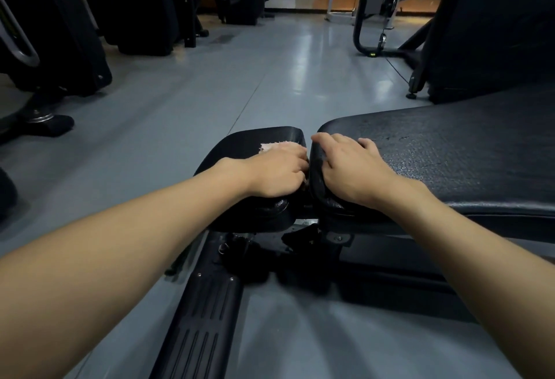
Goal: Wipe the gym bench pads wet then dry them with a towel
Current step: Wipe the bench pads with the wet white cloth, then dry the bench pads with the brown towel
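Note:
A black gym bench stands in front of me with two pads. The small seat pad (255,144) is on the left and the long back pad (450,150) on the right, its surface speckled with droplets. My left hand (276,173) lies on the seat pad by the gap between the pads, fingers curled over a pale cloth (268,147) that shows only at its far edge. My right hand (351,168) rests on the near end of the back pad, with its fingers curled over the pad's rounded edge.
The bench's black base rail (198,327) runs along the grey floor below my arms. Dark exercise machines (60,48) stand at the left and a tall black one (492,27) at the right. A cable machine frame (372,27) is farther back.

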Motion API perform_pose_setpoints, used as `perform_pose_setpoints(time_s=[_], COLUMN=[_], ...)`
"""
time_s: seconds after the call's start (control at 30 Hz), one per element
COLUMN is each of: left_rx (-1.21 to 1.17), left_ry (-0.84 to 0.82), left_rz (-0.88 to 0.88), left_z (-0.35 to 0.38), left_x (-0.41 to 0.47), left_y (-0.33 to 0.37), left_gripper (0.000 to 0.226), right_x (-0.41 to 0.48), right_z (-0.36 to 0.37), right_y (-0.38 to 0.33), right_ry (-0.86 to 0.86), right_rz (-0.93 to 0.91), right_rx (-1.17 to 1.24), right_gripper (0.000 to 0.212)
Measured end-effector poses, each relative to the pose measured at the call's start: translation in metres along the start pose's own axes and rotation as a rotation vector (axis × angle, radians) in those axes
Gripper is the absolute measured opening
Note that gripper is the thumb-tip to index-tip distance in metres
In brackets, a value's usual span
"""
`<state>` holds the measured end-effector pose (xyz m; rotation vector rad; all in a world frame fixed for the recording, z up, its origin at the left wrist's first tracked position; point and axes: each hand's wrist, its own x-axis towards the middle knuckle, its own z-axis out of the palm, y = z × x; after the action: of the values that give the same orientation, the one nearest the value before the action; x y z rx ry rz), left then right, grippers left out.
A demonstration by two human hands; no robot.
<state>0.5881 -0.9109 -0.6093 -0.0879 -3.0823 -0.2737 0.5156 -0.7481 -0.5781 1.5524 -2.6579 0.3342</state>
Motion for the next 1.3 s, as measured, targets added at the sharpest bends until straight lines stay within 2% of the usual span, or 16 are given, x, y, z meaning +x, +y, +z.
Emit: perform_pose_setpoints(time_s=[0.07,0.13,0.2,0.27,0.33,0.4,0.47,0.53,0.6,0.67,0.73,0.83,0.9,1.03,1.13,1.3], left_rx=[0.036,-0.035,-0.292,-0.741,-1.278,-1.81,-2.009,-2.114,-2.112,-2.035,-1.954,-1.714,-1.511,-1.347,-1.271,-1.137], left_ry=[0.043,0.098,0.212,0.435,0.602,0.513,0.387,0.328,0.274,0.256,0.263,0.306,0.257,0.109,-0.022,-0.151], left_rz=[0.068,0.105,0.046,-0.163,-0.376,-0.427,-0.472,-0.488,-0.527,-0.594,-0.665,-0.715,-0.728,-0.649,-0.571,-0.384], left_z=[0.002,0.003,-0.003,-0.014,-0.03,-0.046,-0.063,-0.082,-0.107,-0.137,-0.172,-0.227,-0.276,-0.387,-0.459,-0.528], left_x=[-0.018,-0.039,-0.055,-0.059,-0.051,-0.043,-0.039,-0.031,-0.022,-0.007,0.01,0.038,0.064,0.121,0.167,0.237], left_y=[0.009,0.021,0.04,0.058,0.062,0.057,0.055,0.059,0.074,0.093,0.115,0.151,0.185,0.279,0.364,0.519], left_gripper=[0.044,0.035,0.03,0.031,0.03,0.026,0.041,0.056,0.05,0.034,0.031,0.026,0.023,0.013,0.019,0.032], right_x=[-0.001,-0.001,0.0,0.003,0.007,0.011,0.011,0.005,0.001,-0.001,-0.004,-0.016,-0.027,-0.07,-0.12,-0.23], right_z=[0.0,0.001,0.001,-0.002,-0.009,-0.018,-0.032,-0.051,-0.073,-0.102,-0.14,-0.206,-0.27,-0.422,-0.534,-0.674], right_y=[0.0,-0.001,-0.002,-0.002,-0.006,-0.012,-0.014,-0.012,-0.009,-0.005,0.002,0.013,0.031,0.072,0.112,0.189], right_ry=[0.006,0.019,0.045,0.092,0.151,0.136,-0.007,-0.202,-0.231,-0.156,-0.072,0.022,0.132,0.315,0.4,0.469], right_rz=[0.007,0.01,0.013,0.046,0.108,0.191,0.241,0.301,0.365,0.419,0.514,0.646,0.732,0.888,0.978,1.099], right_rx=[0.002,0.009,0.069,0.208,0.489,0.938,1.373,1.583,1.595,1.54,1.503,1.425,1.354,1.268,1.191,1.174], right_gripper=[0.051,0.054,0.055,0.054,0.047,0.033,0.015,0.024,0.026,0.022,0.017,0.013,0.012,0.017,0.022,0.01])
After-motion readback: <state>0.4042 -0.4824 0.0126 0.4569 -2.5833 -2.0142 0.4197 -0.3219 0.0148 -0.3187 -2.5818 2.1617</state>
